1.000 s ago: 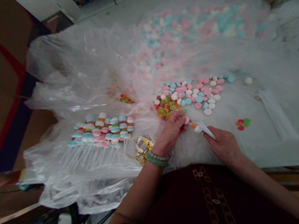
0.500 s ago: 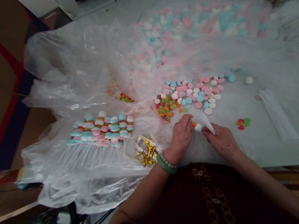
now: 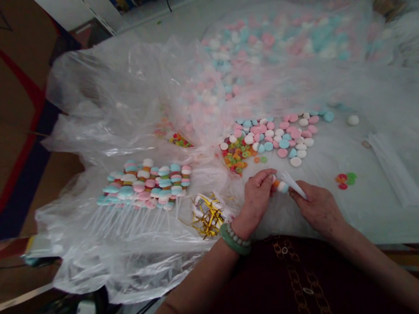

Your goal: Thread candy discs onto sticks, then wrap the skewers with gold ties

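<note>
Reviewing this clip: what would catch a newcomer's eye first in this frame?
Probably the loose pink, blue and white round sweets, spread beyond the two hands near the middle. Next, left of the hands, the rows of finished-looking striped sweet skewers on clear plastic sheeting, with shiny gold ties between.

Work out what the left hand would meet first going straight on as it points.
Probably the short stack of orange, white and blue sweets at the fingertips of the left hand, then the thin white sticks in the right hand; depth is unclear.
</note>
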Action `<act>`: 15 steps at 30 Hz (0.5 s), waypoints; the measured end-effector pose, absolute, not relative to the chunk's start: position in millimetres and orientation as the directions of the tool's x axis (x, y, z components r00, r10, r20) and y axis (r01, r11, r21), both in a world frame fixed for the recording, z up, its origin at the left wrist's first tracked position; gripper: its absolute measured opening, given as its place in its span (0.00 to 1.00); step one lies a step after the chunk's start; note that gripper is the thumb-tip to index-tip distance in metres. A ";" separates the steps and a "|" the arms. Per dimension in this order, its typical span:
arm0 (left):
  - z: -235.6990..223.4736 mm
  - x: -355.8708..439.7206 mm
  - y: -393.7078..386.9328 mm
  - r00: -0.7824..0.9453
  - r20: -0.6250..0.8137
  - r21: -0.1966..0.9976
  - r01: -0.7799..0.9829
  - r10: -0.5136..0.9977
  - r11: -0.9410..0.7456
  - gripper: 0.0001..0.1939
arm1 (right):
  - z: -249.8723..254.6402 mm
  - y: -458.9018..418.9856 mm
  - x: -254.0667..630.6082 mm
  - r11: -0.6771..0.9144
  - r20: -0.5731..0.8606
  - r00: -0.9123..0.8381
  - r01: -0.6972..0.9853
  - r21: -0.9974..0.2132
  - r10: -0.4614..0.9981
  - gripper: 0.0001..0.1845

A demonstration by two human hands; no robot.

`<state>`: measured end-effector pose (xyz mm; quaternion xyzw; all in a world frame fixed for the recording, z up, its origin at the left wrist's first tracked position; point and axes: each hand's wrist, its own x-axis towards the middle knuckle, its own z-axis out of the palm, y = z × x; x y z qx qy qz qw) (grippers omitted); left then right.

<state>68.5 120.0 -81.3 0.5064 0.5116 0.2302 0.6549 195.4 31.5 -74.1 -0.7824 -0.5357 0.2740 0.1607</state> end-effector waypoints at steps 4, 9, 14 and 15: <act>-84.1 74.6 113.8 0.278 -0.423 0.903 0.205 0.862 0.377 0.13 | -75.1 40.1 190.4 -0.416 -0.265 0.320 0.707 -0.572 0.910 0.13; -88.6 79.0 112.4 0.246 -0.427 0.903 0.166 0.870 0.396 0.12 | -80.6 53.9 184.4 -0.423 -0.260 0.333 0.696 -0.581 0.906 0.14; -93.8 78.4 115.8 0.258 -0.417 0.908 0.164 0.872 0.385 0.09 | -77.0 63.9 177.8 -0.399 -0.232 0.328 0.670 -0.626 0.916 0.13; -93.4 78.0 115.9 0.268 -0.420 0.907 0.161 0.867 0.390 0.10 | -74.9 64.4 177.7 -0.395 -0.239 0.318 0.656 -0.643 0.917 0.13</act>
